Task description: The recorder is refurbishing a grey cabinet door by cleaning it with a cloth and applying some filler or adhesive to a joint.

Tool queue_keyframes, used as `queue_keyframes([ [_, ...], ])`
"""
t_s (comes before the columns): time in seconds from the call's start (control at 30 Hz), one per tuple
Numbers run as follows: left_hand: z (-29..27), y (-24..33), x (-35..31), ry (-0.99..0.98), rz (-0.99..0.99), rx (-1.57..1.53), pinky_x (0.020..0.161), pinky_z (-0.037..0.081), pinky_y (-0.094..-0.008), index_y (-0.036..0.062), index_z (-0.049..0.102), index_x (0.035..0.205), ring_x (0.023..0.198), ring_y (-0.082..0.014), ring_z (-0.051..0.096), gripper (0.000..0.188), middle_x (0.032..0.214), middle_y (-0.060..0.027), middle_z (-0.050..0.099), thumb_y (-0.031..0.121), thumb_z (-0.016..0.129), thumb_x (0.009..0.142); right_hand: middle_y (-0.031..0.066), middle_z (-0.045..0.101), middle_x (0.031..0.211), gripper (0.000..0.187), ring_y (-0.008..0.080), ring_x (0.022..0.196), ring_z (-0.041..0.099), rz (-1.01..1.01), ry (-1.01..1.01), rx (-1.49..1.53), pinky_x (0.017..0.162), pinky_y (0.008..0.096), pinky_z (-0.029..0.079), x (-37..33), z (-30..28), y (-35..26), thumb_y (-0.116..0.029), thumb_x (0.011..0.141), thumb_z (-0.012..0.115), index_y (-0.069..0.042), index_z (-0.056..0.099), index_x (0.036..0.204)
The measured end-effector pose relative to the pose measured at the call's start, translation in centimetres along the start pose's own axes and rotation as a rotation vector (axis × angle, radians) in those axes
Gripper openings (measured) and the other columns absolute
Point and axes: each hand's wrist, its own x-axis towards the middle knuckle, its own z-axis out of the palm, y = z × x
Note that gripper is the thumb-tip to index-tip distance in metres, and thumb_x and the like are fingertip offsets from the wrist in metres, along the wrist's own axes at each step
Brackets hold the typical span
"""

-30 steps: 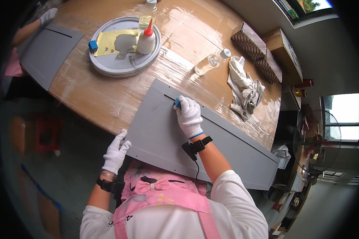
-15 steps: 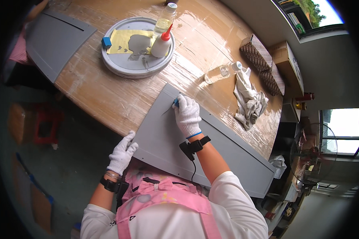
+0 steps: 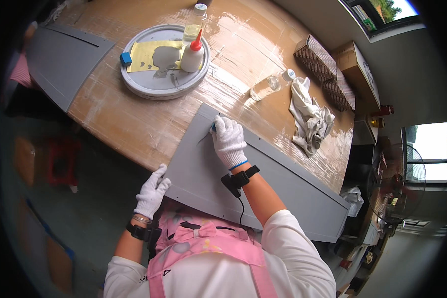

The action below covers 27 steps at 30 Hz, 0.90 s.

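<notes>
A long grey panel (image 3: pixel 283 184) lies across the near edge of a wooden table (image 3: pixel 119 124), overhanging toward me. My right hand (image 3: pixel 228 141), in a white glove, presses a small blue tool (image 3: pixel 213 127) against the panel's upper left part, beside a thin dark slot. My left hand (image 3: pixel 151 192), also gloved, grips the panel's near left edge with fingers spread. A black strap with a cable sits on my right wrist.
A round grey tray (image 3: pixel 134 84) holds a yellow sheet, a blue block (image 3: pixel 126 59) and a white red-tipped bottle (image 3: pixel 192 52). A clear bottle (image 3: pixel 269 85) and a white rag (image 3: pixel 310 119) lie to the right. A second grey panel (image 3: pixel 59 64) lies far left. A fan (image 3: pixel 397 184) stands right.
The view has shifted so the tray and table sit further right and lower. My right hand stays on the panel with the blue tool; my left hand keeps its hold on the edge.
</notes>
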Motion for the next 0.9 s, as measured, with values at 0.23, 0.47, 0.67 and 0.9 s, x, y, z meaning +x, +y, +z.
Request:
queue_keyframes([
  [0.23,-0.2,0.2,-0.3,0.013,0.007,0.103,0.101,0.047,-0.0294,0.0009,0.044,0.145,0.120,-0.0159,0.056,0.052,0.146,-0.0110,0.050,0.015,0.061,0.099,0.0081,0.060,0.086,0.040,0.0286,0.078,0.060,0.107,-0.047,-0.056,0.067,0.0424,0.046,-5.6,-4.6,3.6,-0.006,0.070,0.070,-0.007,0.055,0.107],
  [0.47,-0.1,0.1,0.0,0.009,0.032,0.131,0.099,0.046,-0.0282,0.0000,0.042,0.146,0.108,-0.0119,0.057,0.053,0.145,-0.0096,0.050,0.016,0.061,0.099,0.0072,0.059,0.086,0.035,0.0280,0.079,0.060,0.115,-0.031,-0.053,0.068,0.0404,0.046,-4.8,-4.3,2.9,-0.009,0.074,0.068,-0.006,0.056,0.106],
  [0.67,0.3,1.3,-0.2,0.018,-0.003,0.191,0.102,0.044,-0.0292,-0.0001,0.041,0.147,0.112,-0.0129,0.056,0.054,0.148,-0.0096,0.048,0.017,0.061,0.099,0.0077,0.058,0.086,0.028,0.0275,0.079,0.060,0.150,-0.063,-0.031,0.068,0.0405,0.046,-6.5,-5.5,4.1,-0.011,0.079,0.063,-0.007,0.056,0.106],
  [0.9,-0.2,0.5,0.2,-0.008,0.037,0.272,0.114,0.034,-0.0340,-0.0012,0.041,0.146,0.138,-0.0210,0.042,0.052,0.152,-0.0139,0.043,0.014,0.059,0.100,0.0081,0.062,0.082,0.042,0.0302,0.074,0.062,0.277,-0.020,-0.149,0.064,0.0417,0.049,-15.2,-11.6,10.3,0.001,0.067,0.069,-0.006,0.054,0.106],
])
